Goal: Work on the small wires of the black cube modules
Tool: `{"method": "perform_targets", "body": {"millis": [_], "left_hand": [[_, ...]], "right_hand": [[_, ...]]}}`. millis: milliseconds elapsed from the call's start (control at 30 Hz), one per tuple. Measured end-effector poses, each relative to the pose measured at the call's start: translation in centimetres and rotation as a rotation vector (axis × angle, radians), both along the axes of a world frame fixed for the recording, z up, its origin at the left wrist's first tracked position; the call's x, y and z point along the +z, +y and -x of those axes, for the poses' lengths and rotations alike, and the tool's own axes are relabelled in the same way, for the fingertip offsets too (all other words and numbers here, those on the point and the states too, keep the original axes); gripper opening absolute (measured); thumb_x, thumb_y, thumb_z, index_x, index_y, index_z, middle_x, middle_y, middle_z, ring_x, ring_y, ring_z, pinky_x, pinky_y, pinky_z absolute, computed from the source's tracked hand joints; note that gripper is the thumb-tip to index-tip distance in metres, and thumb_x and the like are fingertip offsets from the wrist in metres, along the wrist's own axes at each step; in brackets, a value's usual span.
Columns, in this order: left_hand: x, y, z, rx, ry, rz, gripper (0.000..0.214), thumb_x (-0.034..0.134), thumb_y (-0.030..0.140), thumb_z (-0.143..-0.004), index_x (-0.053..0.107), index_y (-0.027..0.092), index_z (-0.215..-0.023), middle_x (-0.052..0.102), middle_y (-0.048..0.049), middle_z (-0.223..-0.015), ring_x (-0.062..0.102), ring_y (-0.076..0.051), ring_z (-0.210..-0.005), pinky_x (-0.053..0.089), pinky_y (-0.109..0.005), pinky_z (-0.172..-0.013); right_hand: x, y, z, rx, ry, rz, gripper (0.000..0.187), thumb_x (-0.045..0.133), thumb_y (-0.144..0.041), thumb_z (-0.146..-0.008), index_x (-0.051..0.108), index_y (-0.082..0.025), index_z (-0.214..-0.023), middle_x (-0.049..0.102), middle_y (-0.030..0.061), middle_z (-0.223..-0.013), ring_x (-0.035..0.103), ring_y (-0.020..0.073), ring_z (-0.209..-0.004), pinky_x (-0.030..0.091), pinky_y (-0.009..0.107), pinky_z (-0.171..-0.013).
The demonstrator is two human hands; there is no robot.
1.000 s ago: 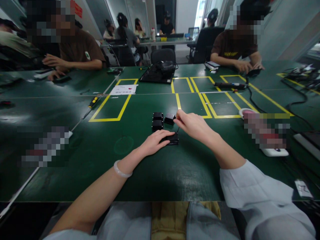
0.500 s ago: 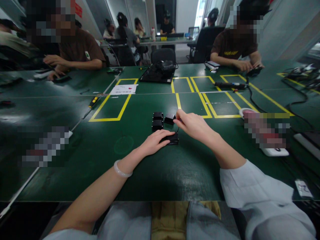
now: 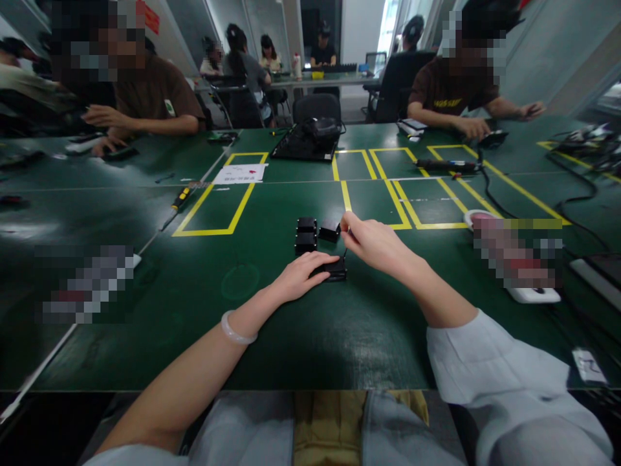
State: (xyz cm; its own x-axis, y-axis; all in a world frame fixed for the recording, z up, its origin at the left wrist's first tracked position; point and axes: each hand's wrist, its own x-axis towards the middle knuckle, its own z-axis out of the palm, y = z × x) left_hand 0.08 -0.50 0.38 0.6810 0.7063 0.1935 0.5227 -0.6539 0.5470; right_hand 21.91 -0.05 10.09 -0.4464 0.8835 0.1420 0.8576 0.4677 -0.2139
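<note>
- One near black block (image 3: 334, 268) on the tabletop (image 3: 301, 349), left hand (image 3: 298, 275) gripping it, prob so it won't slide
- Right hand (image 3: 374, 243) pinching a thin dark tool (image 3: 345, 254) near-upright, guess for control

One camera, worn on the person's head, looks forward and down from the near side of a green table (image 3: 378, 343). It sits so close above the wearer that the lap (image 3: 327, 427) shows along the bottom edge, with the left forearm (image 3: 194, 382) and right sleeve (image 3: 495, 369) entering from the near left and near right. The left hand (image 3: 301, 273) and right hand (image 3: 372, 241) fall near the middle, seen from above and behind. Beyond them the line of sight flattens, taking in people seated far left (image 3: 162, 90) and far right (image 3: 453, 87), then a more distant table (image 3: 279, 82).
</note>
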Motion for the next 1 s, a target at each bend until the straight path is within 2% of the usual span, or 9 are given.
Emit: {"method": "perform_targets", "body": {"millis": [167,533,800,1000], "left_hand": [[0.10,0.02,-0.05,0.004,0.006,-0.001,0.040,0.046,0.032,-0.099,0.047,0.027,-0.139,0.056,-0.0058,-0.131,0.051,-0.022,-0.120,0.041,-0.039,-0.104],[-0.19,0.14,0.02,-0.009,-0.010,-0.002,0.040,0.046,0.031,-0.100,0.046,0.026,-0.139,0.055,-0.0057,-0.133,0.050,-0.021,-0.122,0.039,-0.038,-0.106],[0.03,0.02,-0.08,-0.005,0.003,-0.005,0.039,0.046,0.031,-0.099,0.047,0.026,-0.138,0.056,-0.0057,-0.132,0.050,-0.022,-0.122,0.040,-0.038,-0.106],[-0.01,0.06,0.00,-0.004,0.001,-0.006,0.040,0.046,0.032,-0.099,0.046,0.027,-0.139,0.056,-0.0060,-0.132,0.051,-0.023,-0.122,0.040,-0.040,-0.105]], "right_hand": [[-0.29,0.26,-0.03,0.007,-0.005,-0.018,0.027,0.033,-0.039,-0.097,0.050,-0.021,-0.105,0.067,0.0057,-0.082,0.057,0.0173,-0.069,0.025,0.027,-0.056],[-0.01,-0.07,-0.01,-0.012,0.011,-0.014,0.026,0.033,-0.028,-0.093,0.050,-0.019,-0.111,0.067,0.0064,-0.082,0.053,0.0158,-0.063,0.025,0.027,-0.056],[-0.16,0.16,0.07,0.004,-0.015,-0.019,0.029,0.033,-0.040,-0.097,0.052,-0.021,-0.105,0.068,0.0062,-0.083,0.057,0.0171,-0.068,0.024,0.027,-0.056],[-0.23,0.21,0.04,-0.023,-0.031,-0.024,0.027,0.030,-0.032,-0.096,0.049,-0.020,-0.110,0.067,0.0060,-0.081,0.054,0.0160,-0.063,0.022,0.027,-0.055]]}}
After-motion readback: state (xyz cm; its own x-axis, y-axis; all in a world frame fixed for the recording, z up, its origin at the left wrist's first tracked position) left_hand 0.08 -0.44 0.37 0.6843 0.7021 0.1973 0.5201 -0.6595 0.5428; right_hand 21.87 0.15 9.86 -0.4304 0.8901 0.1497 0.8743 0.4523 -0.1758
